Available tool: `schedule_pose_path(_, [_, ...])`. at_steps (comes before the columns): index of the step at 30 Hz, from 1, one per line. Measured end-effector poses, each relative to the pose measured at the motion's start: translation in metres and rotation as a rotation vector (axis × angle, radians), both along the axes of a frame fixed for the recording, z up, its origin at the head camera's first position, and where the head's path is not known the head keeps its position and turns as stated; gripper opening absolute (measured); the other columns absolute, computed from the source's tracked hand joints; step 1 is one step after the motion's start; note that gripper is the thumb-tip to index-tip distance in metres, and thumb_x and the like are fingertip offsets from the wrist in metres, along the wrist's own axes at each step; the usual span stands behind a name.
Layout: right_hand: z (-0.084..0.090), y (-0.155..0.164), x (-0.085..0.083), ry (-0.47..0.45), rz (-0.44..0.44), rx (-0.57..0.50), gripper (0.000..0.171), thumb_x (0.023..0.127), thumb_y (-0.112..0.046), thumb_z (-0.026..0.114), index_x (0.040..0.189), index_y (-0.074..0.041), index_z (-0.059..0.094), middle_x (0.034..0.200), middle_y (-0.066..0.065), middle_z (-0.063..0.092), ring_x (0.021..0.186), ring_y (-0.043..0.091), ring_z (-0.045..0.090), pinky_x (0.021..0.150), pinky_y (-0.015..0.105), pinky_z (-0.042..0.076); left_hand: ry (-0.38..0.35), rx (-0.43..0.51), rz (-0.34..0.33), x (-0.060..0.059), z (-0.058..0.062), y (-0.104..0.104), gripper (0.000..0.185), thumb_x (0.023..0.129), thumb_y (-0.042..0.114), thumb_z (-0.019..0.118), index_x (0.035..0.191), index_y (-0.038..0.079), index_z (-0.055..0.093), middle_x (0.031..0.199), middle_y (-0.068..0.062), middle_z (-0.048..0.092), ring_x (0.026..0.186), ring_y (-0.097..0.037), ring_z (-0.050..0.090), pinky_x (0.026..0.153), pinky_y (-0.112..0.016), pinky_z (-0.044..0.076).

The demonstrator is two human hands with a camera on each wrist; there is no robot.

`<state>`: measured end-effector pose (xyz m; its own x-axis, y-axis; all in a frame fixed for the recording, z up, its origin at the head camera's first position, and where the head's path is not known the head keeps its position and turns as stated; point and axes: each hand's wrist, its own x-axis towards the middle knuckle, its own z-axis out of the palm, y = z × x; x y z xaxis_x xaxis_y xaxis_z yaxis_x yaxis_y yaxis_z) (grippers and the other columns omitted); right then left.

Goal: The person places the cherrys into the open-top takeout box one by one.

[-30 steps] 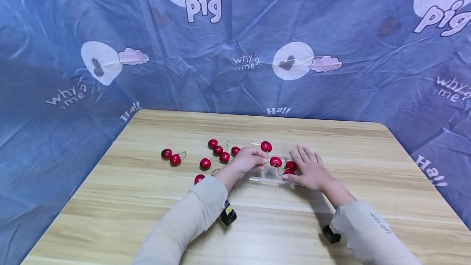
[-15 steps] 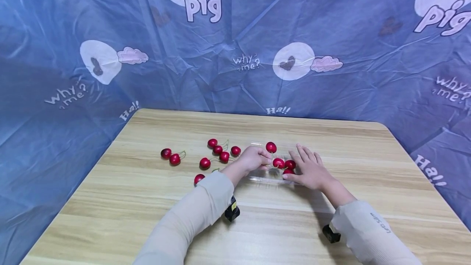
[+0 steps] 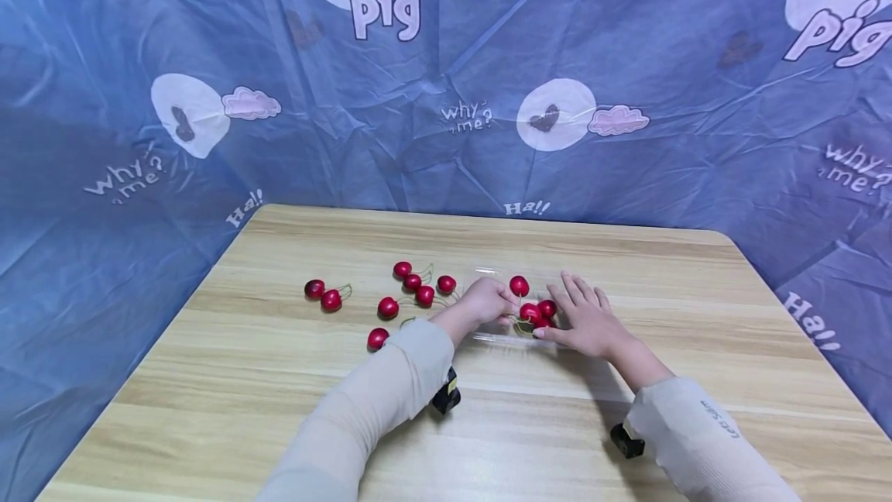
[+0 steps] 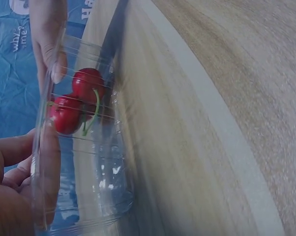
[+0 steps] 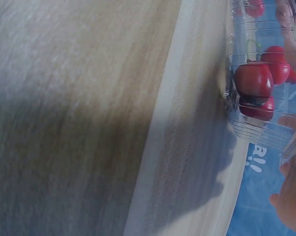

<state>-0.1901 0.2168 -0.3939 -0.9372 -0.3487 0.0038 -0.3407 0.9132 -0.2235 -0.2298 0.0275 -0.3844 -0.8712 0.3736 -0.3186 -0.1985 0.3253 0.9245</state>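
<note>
Left hand (image 3: 482, 302) is curled, fingertips pinched on a cherry (image 3: 519, 286) by its stem, holding it just above the tub (image 3: 503, 341). Right hand (image 3: 584, 322) lies with fingers relaxed and spread against the tub's right side, thumb along the near wall, steadying it.

The tub is clear, ribbed plastic, sitting on the worktop (image 3: 627, 269) between the two hands, mid-table. Inside it, red cherries (image 3: 538, 311) bunched at the right end, green stems curling.

Left of the hands, loose cherries (image 3: 416, 290) are scattered on the worktop, with a pair (image 3: 324, 295) further left and one (image 3: 377, 338) by the left sleeve.

The left wrist view looks through the tub's wall (image 4: 84, 167): two cherries (image 4: 79, 98) inside with one green stem, and a right fingertip (image 4: 57, 69) pressed on the rim. The right wrist view catches the tub's rounded corner (image 5: 251, 128) on the wood, with glossy cherries (image 5: 258, 81) stacked against the wall. The head view shows neither detail.
</note>
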Motion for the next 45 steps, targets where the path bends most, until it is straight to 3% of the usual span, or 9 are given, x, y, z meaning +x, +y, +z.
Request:
schedule_pose_path(5, [0.0, 0.0, -0.001, 0.0, 0.003, 0.009, 0.085, 0.075, -0.06, 0.049, 0.132, 0.0, 0.029, 0.138, 0.025, 0.012, 0.124, 0.04, 0.01, 0.097, 0.059, 0.008, -0.005, -0.031, 0.002, 0.0, -0.004, 0.004, 0.004, 0.074, -0.007, 0.06, 0.078, -0.007, 0.06, 0.073, -0.01, 0.058, 0.046, -0.009, 0.049, 0.051, -0.018, 0.051])
schedule_pose_path(17, [0.0, -0.001, 0.001, 0.03, 0.009, -0.012, 0.082, 0.075, -0.057, 0.051, 0.13, 0.001, 0.032, 0.137, 0.026, 0.015, 0.123, 0.041, 0.012, 0.095, 0.06, 0.01, 0.005, -0.119, 0.002, -0.001, -0.009, 0.012, 0.006, 0.073, -0.011, 0.059, 0.077, -0.007, 0.06, 0.076, -0.012, 0.059, 0.047, -0.01, 0.048, 0.05, -0.019, 0.051])
schedule_pose_path(26, [0.0, -0.002, 0.001, 0.038, 0.007, -0.005, 0.081, 0.076, -0.055, 0.052, 0.131, 0.001, 0.031, 0.137, 0.026, 0.016, 0.123, 0.041, 0.012, 0.095, 0.06, 0.01, 0.046, -0.205, -0.051, -0.016, -0.03, 0.02, 0.012, 0.07, -0.012, 0.059, 0.065, -0.002, 0.059, 0.065, -0.007, 0.058, 0.048, -0.013, 0.054, 0.047, -0.019, 0.05])
schedule_pose_path(34, [-0.002, -0.001, 0.0, 0.033, 0.002, -0.003, 0.079, 0.076, -0.052, 0.054, 0.131, 0.001, 0.031, 0.137, 0.026, 0.015, 0.123, 0.041, 0.012, 0.096, 0.06, 0.009, 0.096, -0.233, -0.049, -0.003, -0.014, 0.017, 0.008, 0.073, -0.011, 0.056, 0.075, -0.006, 0.062, 0.068, -0.01, 0.059, 0.051, -0.012, 0.05, 0.051, -0.019, 0.051])
schedule_pose_path(39, [-0.003, 0.0, -0.001, 0.017, -0.002, -0.008, 0.082, 0.076, -0.054, 0.053, 0.132, 0.0, 0.03, 0.137, 0.026, 0.014, 0.124, 0.04, 0.01, 0.096, 0.059, 0.008, 0.162, -0.27, -0.066, -0.004, -0.016, 0.017, 0.009, 0.072, -0.01, 0.057, 0.075, -0.003, 0.062, 0.069, -0.007, 0.06, 0.05, -0.012, 0.049, 0.048, -0.017, 0.049])
schedule_pose_path(41, [-0.004, 0.0, -0.001, 0.014, -0.001, -0.008, 0.082, 0.075, -0.055, 0.052, 0.132, 0.0, 0.03, 0.137, 0.026, 0.014, 0.124, 0.04, 0.01, 0.096, 0.059, 0.008, 0.19, -0.314, -0.085, -0.012, -0.026, 0.02, 0.011, 0.071, -0.009, 0.059, 0.072, 0.001, 0.063, 0.067, -0.004, 0.06, 0.05, -0.011, 0.049, 0.047, -0.017, 0.047])
schedule_pose_path(43, [-0.004, 0.0, -0.001, 0.012, 0.001, -0.007, 0.083, 0.075, -0.056, 0.052, 0.132, 0.0, 0.03, 0.137, 0.026, 0.013, 0.124, 0.04, 0.01, 0.096, 0.059, 0.008, 0.242, -0.341, -0.104, -0.031, -0.057, 0.027, 0.013, 0.07, -0.005, 0.062, 0.069, 0.008, 0.064, 0.065, 0.001, 0.06, 0.05, -0.01, 0.05, 0.046, -0.018, 0.045])
schedule_pose_path(45, [-0.004, 0.0, -0.002, 0.012, 0.003, -0.004, 0.083, 0.076, -0.056, 0.052, 0.132, 0.0, 0.03, 0.137, 0.026, 0.013, 0.124, 0.04, 0.01, 0.096, 0.06, 0.008, 0.307, -0.376, -0.124, -0.061, -0.106, 0.038, 0.013, 0.068, 0.001, 0.065, 0.068, 0.015, 0.065, 0.065, 0.006, 0.06, 0.053, -0.009, 0.05, 0.048, -0.019, 0.044])
